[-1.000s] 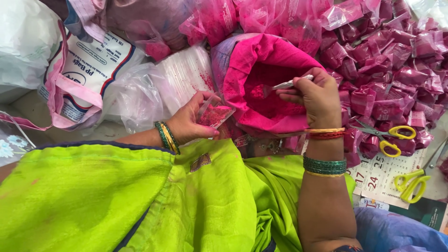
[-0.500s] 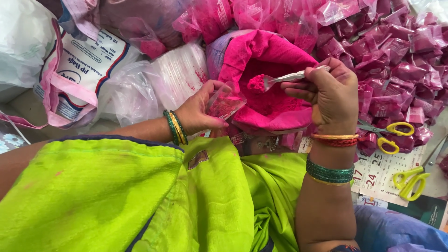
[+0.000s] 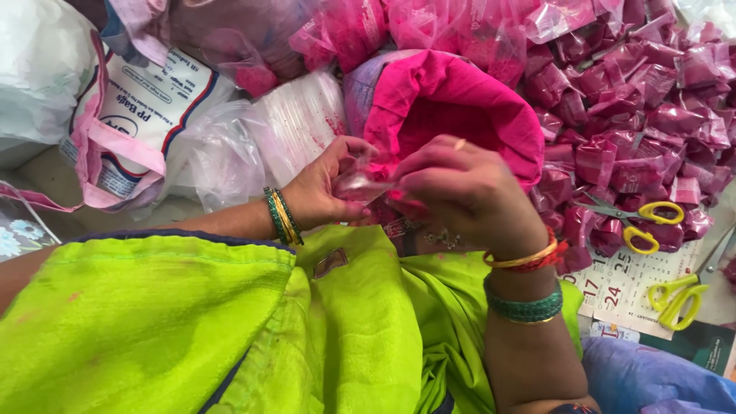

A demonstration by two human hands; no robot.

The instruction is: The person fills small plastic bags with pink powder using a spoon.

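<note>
- Since half a second ago the right hand [image 3: 460, 188] has come down from the pink powder sack [image 3: 452, 107] to meet the left hand [image 3: 326, 188].
- Both hands pinch one small clear pouch [image 3: 360, 184] between them, above the green lap [image 3: 230, 322].
- Filled pink packets [image 3: 644, 100] and yellow-handled scissors [image 3: 636, 218] lie to the right.

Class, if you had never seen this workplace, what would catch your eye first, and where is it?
First, the open bag of bright pink powder at top centre, with both hands just below it: the left hand and right hand together pinch a small clear pouch. To the right lies a heap of filled pink packets, with yellow-handled scissors at its lower edge.
</note>
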